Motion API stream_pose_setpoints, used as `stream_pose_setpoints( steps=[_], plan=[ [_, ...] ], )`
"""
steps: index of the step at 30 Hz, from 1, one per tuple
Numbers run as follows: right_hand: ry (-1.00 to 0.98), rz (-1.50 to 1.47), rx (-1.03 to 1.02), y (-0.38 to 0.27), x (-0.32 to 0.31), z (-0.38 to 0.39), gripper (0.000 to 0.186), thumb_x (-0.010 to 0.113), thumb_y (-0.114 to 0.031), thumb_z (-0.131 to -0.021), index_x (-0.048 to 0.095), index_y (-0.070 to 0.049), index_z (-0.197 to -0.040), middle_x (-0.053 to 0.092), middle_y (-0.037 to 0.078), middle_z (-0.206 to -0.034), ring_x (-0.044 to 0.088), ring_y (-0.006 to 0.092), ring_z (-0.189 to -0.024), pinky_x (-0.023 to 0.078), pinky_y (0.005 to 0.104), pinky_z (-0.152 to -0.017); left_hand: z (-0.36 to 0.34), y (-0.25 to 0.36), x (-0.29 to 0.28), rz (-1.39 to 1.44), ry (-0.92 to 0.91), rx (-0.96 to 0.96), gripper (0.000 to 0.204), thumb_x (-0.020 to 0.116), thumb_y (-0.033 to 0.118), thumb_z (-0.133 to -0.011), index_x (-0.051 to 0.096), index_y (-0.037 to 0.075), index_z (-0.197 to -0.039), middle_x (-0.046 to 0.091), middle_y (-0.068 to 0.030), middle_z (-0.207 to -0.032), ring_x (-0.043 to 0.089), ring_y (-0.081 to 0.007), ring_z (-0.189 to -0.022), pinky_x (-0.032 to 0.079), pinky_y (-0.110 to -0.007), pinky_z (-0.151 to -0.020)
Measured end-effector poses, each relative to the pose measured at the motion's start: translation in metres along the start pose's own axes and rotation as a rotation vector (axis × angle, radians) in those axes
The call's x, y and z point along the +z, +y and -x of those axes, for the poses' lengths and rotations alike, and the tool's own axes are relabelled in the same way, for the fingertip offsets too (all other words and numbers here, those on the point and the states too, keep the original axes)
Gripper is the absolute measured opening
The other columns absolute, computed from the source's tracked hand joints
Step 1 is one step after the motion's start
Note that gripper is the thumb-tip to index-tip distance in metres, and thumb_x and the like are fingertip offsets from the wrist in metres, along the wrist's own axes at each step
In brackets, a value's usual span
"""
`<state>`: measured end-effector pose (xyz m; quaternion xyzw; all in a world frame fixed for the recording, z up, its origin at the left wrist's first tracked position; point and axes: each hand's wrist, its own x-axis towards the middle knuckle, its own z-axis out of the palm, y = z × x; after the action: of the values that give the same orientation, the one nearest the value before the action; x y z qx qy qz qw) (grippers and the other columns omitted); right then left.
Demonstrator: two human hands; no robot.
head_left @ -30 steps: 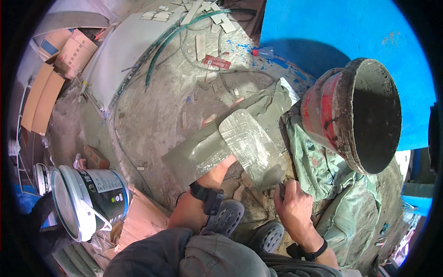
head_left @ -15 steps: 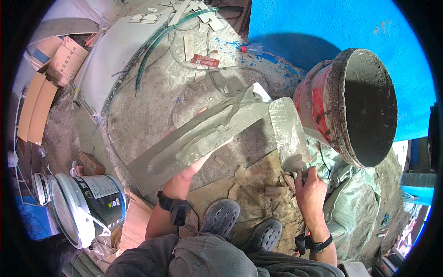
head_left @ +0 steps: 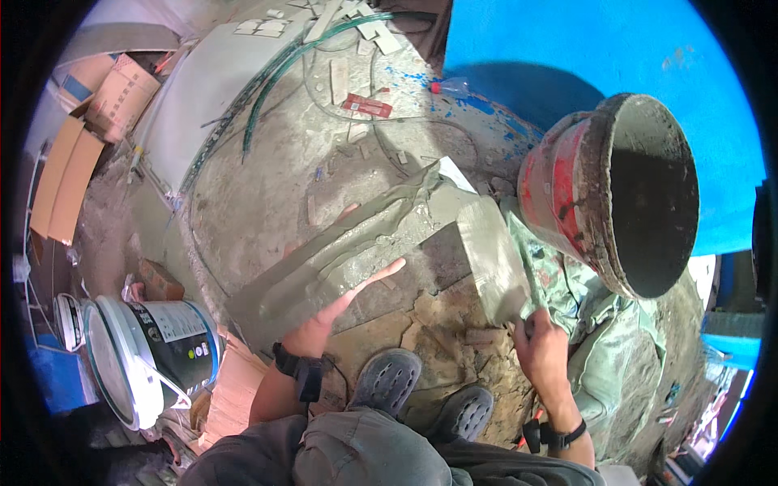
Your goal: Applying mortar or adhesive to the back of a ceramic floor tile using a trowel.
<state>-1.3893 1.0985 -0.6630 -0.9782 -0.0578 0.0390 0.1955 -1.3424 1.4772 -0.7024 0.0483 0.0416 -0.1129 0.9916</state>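
Note:
My left hand (head_left: 331, 312) supports a long narrow slab, perhaps a tile strip (head_left: 263, 304), from below, with the thumb out along its near edge and fingertips showing at the far edge. Wet grey mortar (head_left: 369, 231) coats the slab's upper face, rising in a ridge lengthwise. A bare white corner (head_left: 456, 174) shows at its far right end. My right hand (head_left: 541, 350) is closed round the handle of a broad flat trowel (head_left: 490, 259), whose mortar-smeared blade points away from me, at the slab's right end. I cannot tell whether the two touch.
A mortar-caked red and white bucket (head_left: 612, 194) tilts at the right beside a blue wall (head_left: 519, 36). Green sacking (head_left: 616, 356) lies below it. At the left are a lidded white pail (head_left: 154, 356) and cardboard boxes (head_left: 121, 97). Green hoses (head_left: 267, 85) and offcuts lie on the floor beyond.
The trowel blade has shifted slightly down and left in my right hand. The mortar on the slab now stands in a sharper ridge, and more of my left thumb shows.

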Motion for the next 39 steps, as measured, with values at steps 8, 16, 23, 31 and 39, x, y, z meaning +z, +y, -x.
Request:
stream_pose_setpoints(
  steps=[8,16,23,31,39],
  plan=[
    [-0.032,0.235,-0.059,-0.052,-0.054,-0.010,0.024,0.071,-0.021,-0.098,0.054,-0.004,-0.093,0.066,0.017,-0.077,0.068,0.0383,-0.063,0.054,0.0478,-0.058,0.004,0.011,0.013,-0.113,-0.110,-0.124,0.109,0.065,0.060,-0.087,0.023,0.004,-0.170,0.018,-0.0262,-0.176,0.016,-0.0515,-0.161,0.003,-0.082,-0.122],
    [-0.021,0.226,-0.021,-0.015,-0.059,-0.020,0.024,0.073,-0.020,-0.096,0.056,-0.003,-0.094,0.069,0.021,-0.078,0.069,0.0426,-0.066,0.054,0.0501,-0.061,0.019,0.013,0.017,-0.060,0.022,-0.167,0.101,0.059,0.054,-0.089,0.025,0.001,-0.169,0.021,-0.0299,-0.174,0.021,-0.0556,-0.158,0.007,-0.087,-0.118],
    [-0.142,-0.198,0.032,0.018,-0.045,-0.024,0.025,0.076,-0.015,-0.094,0.058,0.003,-0.089,0.063,0.026,-0.066,0.065,0.0482,-0.064,0.051,0.0503,-0.059,0.028,0.024,0.001,-0.223,-0.130,-0.202,0.099,0.054,0.065,-0.094,0.029,0.006,-0.169,0.019,-0.0296,-0.175,0.015,-0.0567,-0.159,0.017,-0.092,-0.110],
    [-0.037,-0.021,0.020,-0.004,-0.056,-0.011,0.025,0.076,-0.016,-0.094,0.059,0.001,-0.089,0.065,0.023,-0.065,0.067,0.0443,-0.062,0.052,0.0494,-0.059,0.032,0.021,0.010,-0.339,0.075,-0.221,0.098,0.053,0.055,-0.091,0.026,0.001,-0.169,0.024,-0.0314,-0.172,0.024,-0.0588,-0.156,0.019,-0.089,-0.113],
    [-0.068,0.253,-0.084,-0.036,-0.041,-0.024,0.025,0.071,-0.022,-0.097,0.058,-0.002,-0.092,0.068,0.020,-0.076,0.070,0.0410,-0.065,0.056,0.0501,-0.061,0.034,0.014,0.031,-0.234,0.108,-0.319,0.101,0.053,0.044,-0.092,0.016,-0.015,-0.164,0.025,-0.0370,-0.169,0.028,-0.0564,-0.155,0.015,-0.084,-0.119]
  ],
)
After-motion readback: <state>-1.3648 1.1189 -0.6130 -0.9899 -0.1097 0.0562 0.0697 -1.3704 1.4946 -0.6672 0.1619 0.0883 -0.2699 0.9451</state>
